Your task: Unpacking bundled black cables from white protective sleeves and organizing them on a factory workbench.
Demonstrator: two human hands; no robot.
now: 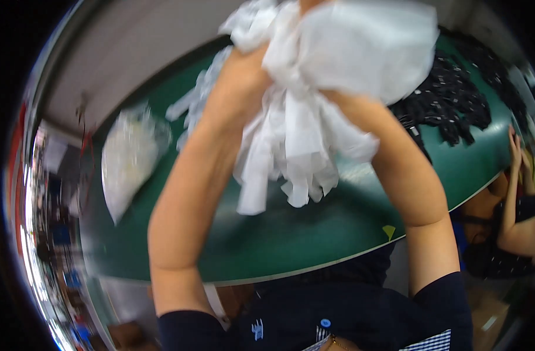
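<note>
Both my arms reach up and forward over the green table, with a large bunch of limp white strip-like pieces [305, 126] raised between them. My left hand [250, 64] grips the bunch from the left, its fingers mostly covered by the white material. On the other side my right hand [343, 102] goes in behind the white folds, which hide its fingers. A broad, sheet-like white part [367, 50] spreads over the right wrist, blurred by motion. Narrow ends hang down above the tabletop. Whether the material is cloth or thin plastic I cannot tell.
A clear plastic bag with whitish contents [130, 158] lies on the green table [267, 245] at left. Pale bluish-white strips [200, 93] lie behind my left forearm. A pile of black pieces with small white marks [449, 96] covers the far right. Another person's arm [513, 187] rests at the right edge.
</note>
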